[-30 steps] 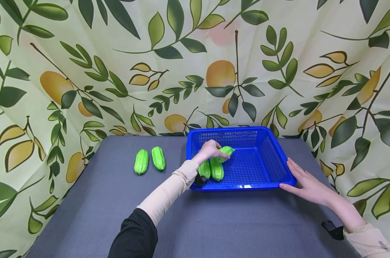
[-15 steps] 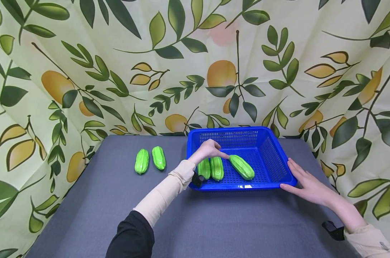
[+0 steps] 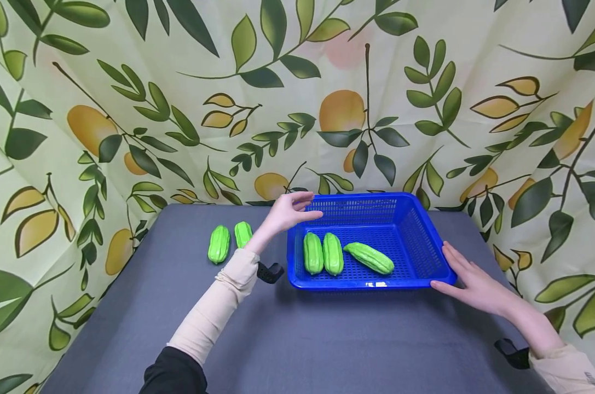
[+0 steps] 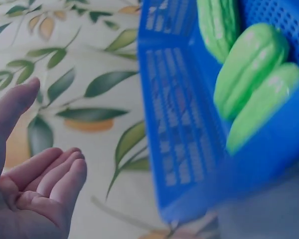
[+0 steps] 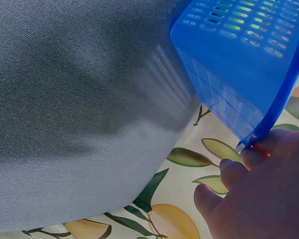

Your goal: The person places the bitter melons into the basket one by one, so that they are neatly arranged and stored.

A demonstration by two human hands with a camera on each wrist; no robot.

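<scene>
Near ridged gourds (image 3: 333, 254), the left hand (image 3: 286, 213) hangs empty, loosely spread; the outstretched right hand (image 3: 477, 285) touches a perforated blue basket (image 3: 336, 284).

Basket (image 3: 327, 284): blue, with lattice of holes. Vegetables (image 3: 333, 254): bright green, lengthwise ribs. Tabletop (image 3: 327, 339): plain grey. Backdrop (image 3: 287, 98): cream, printed with green leaves (image 3: 271, 27) and orange fruit (image 3: 341, 111) (some leaves yellow, edged brown). Cuffs (image 3: 215, 314): beige. Left sleeve (image 3: 176, 375): black. Wrist straps (image 3: 518, 358): black.

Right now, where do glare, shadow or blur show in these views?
Head: fairly crisp, with white glare on the front rim of the blue basket; left wrist: soft and hazy, with pale highlights on the green gourds; right wrist: a broad shadow and streaks of light across the gray tabletop.
</scene>
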